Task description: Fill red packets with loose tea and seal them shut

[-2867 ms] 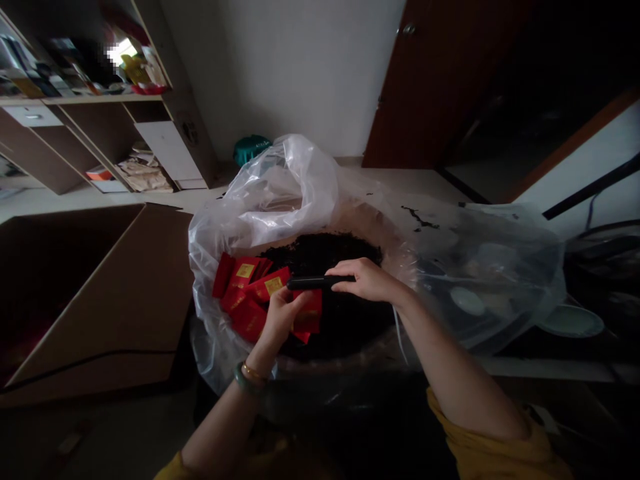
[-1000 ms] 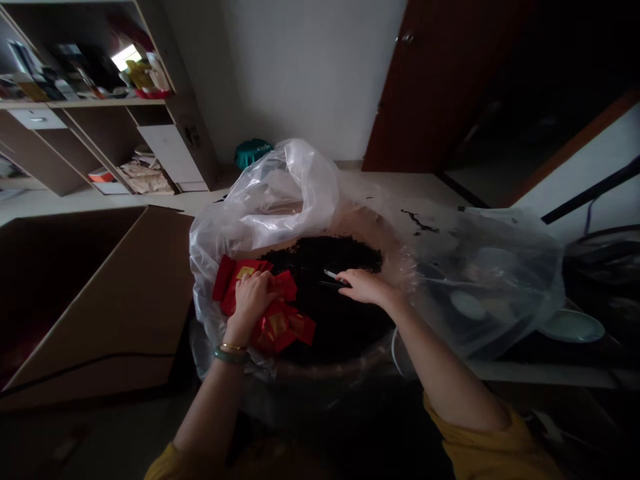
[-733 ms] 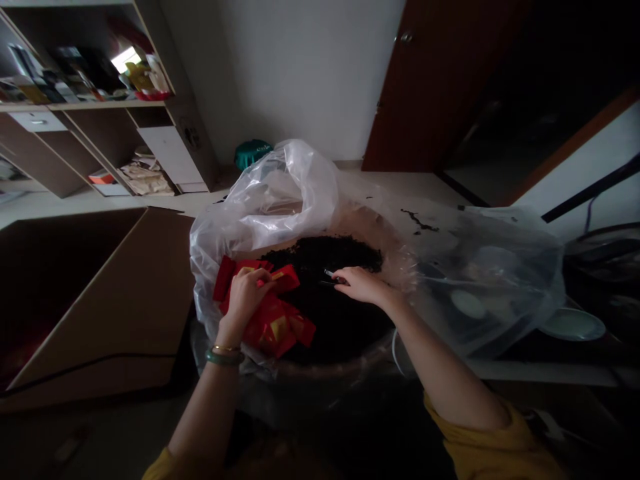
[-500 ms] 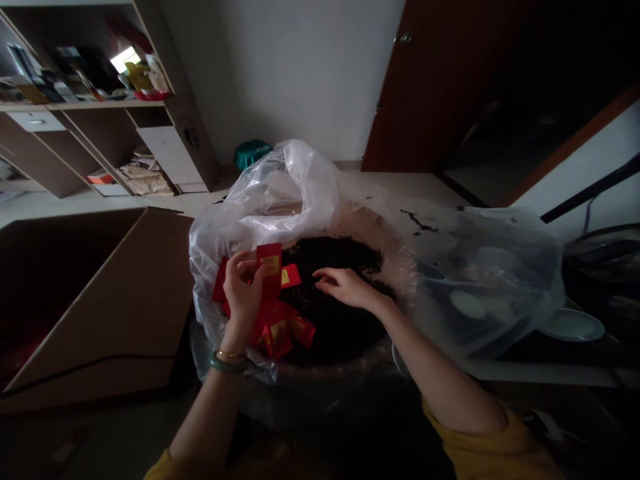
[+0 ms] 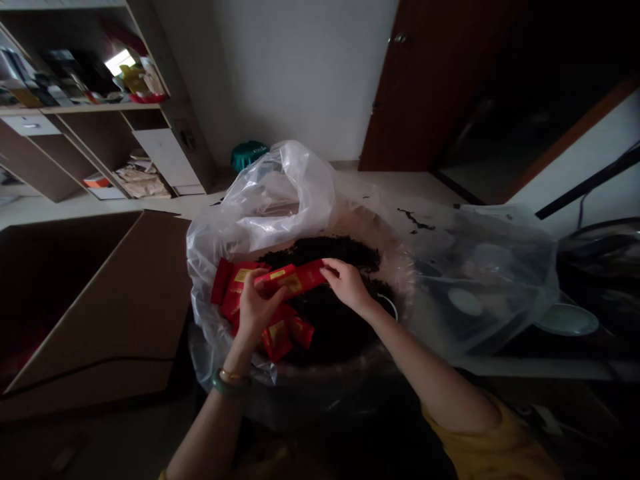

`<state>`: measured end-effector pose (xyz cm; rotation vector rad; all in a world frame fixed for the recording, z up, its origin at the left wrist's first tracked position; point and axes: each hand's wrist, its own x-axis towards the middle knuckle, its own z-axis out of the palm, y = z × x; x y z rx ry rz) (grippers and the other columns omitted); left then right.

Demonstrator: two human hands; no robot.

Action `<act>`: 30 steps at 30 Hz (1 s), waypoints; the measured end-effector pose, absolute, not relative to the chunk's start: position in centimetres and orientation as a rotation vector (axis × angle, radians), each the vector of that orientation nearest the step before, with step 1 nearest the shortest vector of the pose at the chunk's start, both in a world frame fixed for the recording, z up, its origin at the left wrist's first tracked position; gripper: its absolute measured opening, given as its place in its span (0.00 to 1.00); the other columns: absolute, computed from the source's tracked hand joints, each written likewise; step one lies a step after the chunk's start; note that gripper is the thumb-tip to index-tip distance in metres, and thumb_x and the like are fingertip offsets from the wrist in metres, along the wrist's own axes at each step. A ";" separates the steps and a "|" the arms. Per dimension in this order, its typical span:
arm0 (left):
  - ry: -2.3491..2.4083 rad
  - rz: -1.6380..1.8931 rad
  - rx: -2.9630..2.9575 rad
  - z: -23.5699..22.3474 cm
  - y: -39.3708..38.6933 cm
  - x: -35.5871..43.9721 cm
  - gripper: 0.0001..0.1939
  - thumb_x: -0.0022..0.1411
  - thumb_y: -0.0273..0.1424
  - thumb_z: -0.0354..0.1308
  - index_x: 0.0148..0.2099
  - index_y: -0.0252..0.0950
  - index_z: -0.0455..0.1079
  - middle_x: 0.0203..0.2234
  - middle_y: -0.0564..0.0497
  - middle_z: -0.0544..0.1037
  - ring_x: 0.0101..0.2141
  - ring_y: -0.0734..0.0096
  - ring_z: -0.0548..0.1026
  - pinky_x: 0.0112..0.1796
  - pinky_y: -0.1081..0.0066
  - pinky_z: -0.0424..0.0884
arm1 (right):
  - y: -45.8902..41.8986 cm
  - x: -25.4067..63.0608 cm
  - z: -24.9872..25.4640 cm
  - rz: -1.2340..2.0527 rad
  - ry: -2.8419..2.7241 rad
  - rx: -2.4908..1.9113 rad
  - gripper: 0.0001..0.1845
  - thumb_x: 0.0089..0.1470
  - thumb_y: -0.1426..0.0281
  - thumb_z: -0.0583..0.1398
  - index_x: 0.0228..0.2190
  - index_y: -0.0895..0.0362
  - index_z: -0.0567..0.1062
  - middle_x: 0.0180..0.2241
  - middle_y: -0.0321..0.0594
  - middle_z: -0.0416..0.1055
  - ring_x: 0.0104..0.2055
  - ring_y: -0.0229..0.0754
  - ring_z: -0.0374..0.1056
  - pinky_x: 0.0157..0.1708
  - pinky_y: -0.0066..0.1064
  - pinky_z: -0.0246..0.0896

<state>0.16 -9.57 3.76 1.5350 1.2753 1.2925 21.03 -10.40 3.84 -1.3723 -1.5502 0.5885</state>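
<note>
A red sachet [image 5: 307, 277] with a yellow label is stretched between my two hands over a wide plastic-lined basket [image 5: 367, 223]. My left hand [image 5: 256, 303] grips its left end, thumb and fingers closed on it. The right end is pinched between the thumb and fingers of my right hand [image 5: 346, 283]. Below and left of it lie several more red sachets [image 5: 277, 338], overlapping on dark, loose, leaf-like material [image 5: 333, 252]. A white cord [image 5: 391, 305] curves beside my right wrist; what it joins is hidden in the dark.
Clear plastic sheeting [image 5: 300, 177] bunches up at the basket's back rim. An open cardboard box [image 5: 160, 280] stands at left. On the right are a clear plastic bag [image 5: 493, 280] and a pale dish [image 5: 567, 320]. Behind are a shelf unit [image 5: 173, 160] and a brown door [image 5: 400, 107].
My right hand has let go of a black, two-armed, pen-like tool and taken the sachet's right end. My left hand picked that sachet off the pile, and it has turned from upright to sideways.
</note>
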 end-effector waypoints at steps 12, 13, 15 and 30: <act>1.258 1.163 1.620 1.8 -11.4 2.2 0.19 0.52 0.31 0.60 0.48 0.37 0.75 0.29 0.51 0.80 0.29 0.71 0.76 0.35 0.71 0.73 | -11.7 19.6 4.1 0.049 -1.792 -1.318 0.22 0.59 0.74 0.52 0.54 0.55 0.68 0.44 0.47 0.72 0.47 0.46 0.69 0.49 0.39 0.67; 1.252 1.181 1.635 1.6 -11.4 2.3 0.19 0.52 0.30 0.59 0.48 0.37 0.75 0.30 0.51 0.79 0.29 0.72 0.76 0.35 0.72 0.73 | -11.8 19.6 4.2 0.024 -1.810 -1.314 0.22 0.59 0.74 0.52 0.54 0.54 0.68 0.45 0.47 0.72 0.48 0.46 0.69 0.51 0.40 0.66; 1.228 1.220 1.643 1.5 -11.4 2.4 0.19 0.52 0.29 0.59 0.48 0.38 0.75 0.31 0.51 0.78 0.29 0.73 0.75 0.34 0.72 0.72 | -11.9 19.6 4.3 -0.022 -1.836 -1.306 0.21 0.60 0.73 0.52 0.54 0.54 0.68 0.49 0.47 0.71 0.50 0.47 0.68 0.53 0.41 0.65; 1.212 1.298 1.647 1.5 -12.0 2.1 0.21 0.54 0.27 0.57 0.52 0.40 0.72 0.27 0.54 0.74 0.27 0.75 0.71 0.30 0.74 0.70 | -12.1 19.2 4.5 0.096 -1.634 -1.200 0.09 0.56 0.74 0.57 0.40 0.54 0.72 0.42 0.44 0.73 0.46 0.42 0.70 0.48 0.37 0.69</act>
